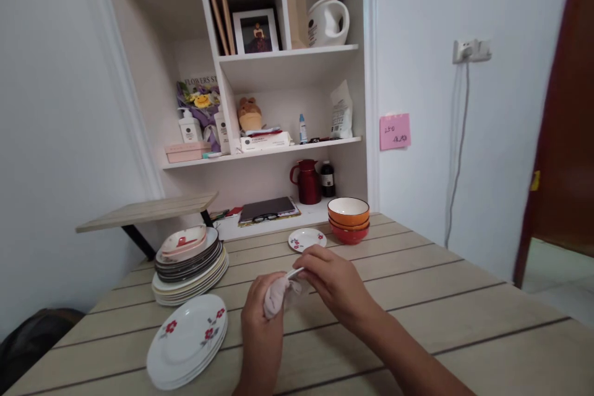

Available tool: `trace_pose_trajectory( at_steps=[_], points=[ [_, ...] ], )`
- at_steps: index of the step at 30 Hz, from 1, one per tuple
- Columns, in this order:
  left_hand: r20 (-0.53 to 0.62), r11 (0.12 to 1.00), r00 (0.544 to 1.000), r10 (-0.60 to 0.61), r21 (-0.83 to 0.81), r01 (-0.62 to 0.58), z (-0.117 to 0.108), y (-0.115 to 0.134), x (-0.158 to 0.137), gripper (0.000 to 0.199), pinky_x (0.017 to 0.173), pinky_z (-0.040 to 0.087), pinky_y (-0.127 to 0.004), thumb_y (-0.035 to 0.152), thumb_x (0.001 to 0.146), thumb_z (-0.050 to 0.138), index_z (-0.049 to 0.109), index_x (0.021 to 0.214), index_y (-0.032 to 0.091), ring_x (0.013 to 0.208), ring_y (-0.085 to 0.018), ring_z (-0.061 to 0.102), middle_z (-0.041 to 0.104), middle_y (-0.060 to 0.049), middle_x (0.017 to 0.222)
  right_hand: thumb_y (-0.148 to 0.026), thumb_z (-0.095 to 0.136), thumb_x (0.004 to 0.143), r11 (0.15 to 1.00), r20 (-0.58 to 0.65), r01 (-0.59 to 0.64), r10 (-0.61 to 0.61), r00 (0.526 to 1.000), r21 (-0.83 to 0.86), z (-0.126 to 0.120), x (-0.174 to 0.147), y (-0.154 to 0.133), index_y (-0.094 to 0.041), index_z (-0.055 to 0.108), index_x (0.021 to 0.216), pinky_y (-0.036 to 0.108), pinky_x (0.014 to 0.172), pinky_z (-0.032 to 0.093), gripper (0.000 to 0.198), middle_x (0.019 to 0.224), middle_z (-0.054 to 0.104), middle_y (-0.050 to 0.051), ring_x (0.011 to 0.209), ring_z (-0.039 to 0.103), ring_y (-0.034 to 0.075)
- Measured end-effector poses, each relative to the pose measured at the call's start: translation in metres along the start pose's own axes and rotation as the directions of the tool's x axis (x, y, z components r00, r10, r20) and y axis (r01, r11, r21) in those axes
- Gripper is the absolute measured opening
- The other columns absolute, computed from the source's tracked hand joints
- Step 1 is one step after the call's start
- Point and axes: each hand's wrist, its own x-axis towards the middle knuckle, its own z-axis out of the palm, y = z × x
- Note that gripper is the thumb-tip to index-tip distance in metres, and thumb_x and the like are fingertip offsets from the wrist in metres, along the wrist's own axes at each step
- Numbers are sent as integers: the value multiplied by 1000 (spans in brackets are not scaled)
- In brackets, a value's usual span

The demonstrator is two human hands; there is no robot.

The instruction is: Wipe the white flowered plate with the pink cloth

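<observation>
L hand (pixel 262 315), lower centre of frame: fingers curled tight on a pale cloth (pixel 275 298), bunched up. Just right of it, approx. mid-frame, is the thin white dish (pixel 296 272), seen nearly edge-on, w/ the cloth against it. R hand (pixel 333 284), right of centre: fingertips clamped on the dish's edge, thumb side hidden.

To do it well, IMO: L hand should press the cloth on both faces, esp. along the rim; R hand should pinch firmly, then turn the dish bit by bit so no spot gets missed. Best done low over the table (pixel 464 315), in case of a slip.

Counts, L to R: lower left, flowered plates (pixel 188 335), approx. 3 by the rims. Above those, a tall stack: pink-rimmed bowls (pixel 185 240) on top, prob. 2; dark plates (pixel 189 269), several, too tight to count; cream plates (pixel 197 289) at the bottom, several, ditto. Centre: 1 small flowered plate (pixel 307 237), lying flat, plus 1 cloth & 1 dish in hand. Right of centre: bowls (pixel 349 219), 3 nested, orange over red.
</observation>
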Motion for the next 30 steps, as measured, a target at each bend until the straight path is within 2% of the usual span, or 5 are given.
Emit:
trace_pose_trajectory(
  at_steps=[4,9,16,24,30],
  points=[
    [-86,981,979,-184,-81,178,2,6,2,30,73,51,-29,44,67,77,72,82,19,74,-21,64,71,-4,77,-27,47,95,983,-81,-38,53,995,177,10,0,-1,-23,62,81,28,69,43,21,84,60,3,79,56,19],
    [-174,946,932,-317,-123,299,3,8,6,39,73,52,-30,47,67,76,69,91,17,79,-22,66,72,-5,82,-32,52,92,875,-164,-184,283,945,448,26,0,-3,-21,54,68,27,64,38,25,73,51,0,72,50,17],
    [-184,903,895,-406,-232,362,10,3,3,40,73,53,-29,46,69,74,70,94,16,81,-22,69,74,-5,85,-46,61,83,418,-22,-282,590,807,864,38,-3,-8,-22,56,79,24,52,37,25,63,53,-5,56,46,14],
    [-76,765,819,-569,-416,492,16,-5,-4,62,67,54,-28,55,63,78,69,107,12,81,-24,71,76,-11,92,-47,68,76,209,13,-249,742,670,946,55,-2,-6,-26,58,91,29,57,49,28,74,68,-2,62,62,19],
    [-59,705,799,-598,-513,489,19,-6,-5,63,65,55,-29,54,59,81,70,105,13,79,-24,71,76,-11,92,-46,71,74,127,90,-266,734,673,956,51,-1,-7,-25,57,90,26,52,46,30,74,66,-2,59,59,17]
  ],
)
